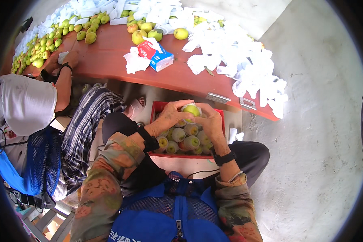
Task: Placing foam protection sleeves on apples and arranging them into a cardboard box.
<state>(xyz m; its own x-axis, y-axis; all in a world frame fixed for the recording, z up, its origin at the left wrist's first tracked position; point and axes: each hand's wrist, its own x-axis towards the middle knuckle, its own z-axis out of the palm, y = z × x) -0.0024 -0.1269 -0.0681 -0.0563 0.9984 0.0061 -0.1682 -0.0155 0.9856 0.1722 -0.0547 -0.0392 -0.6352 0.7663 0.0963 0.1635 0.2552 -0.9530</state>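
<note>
Both my hands hold one round yellow-green fruit, like an apple or pear, with a white foam net around its sides. My left hand closes on it from the left, fingers over its top and near side. From the right, my right hand grips it with curved fingers. They are raised just above a red box. Several net-wrapped fruits fill the part of the box that shows; my hands and wrists hide some of it.
A red-brown table stands ahead, bearing loose fruits, a heap of white foam nets and a blue-and-red tissue pack. At left, a co-worker's hands hold something white. Foam pieces lie right of the box.
</note>
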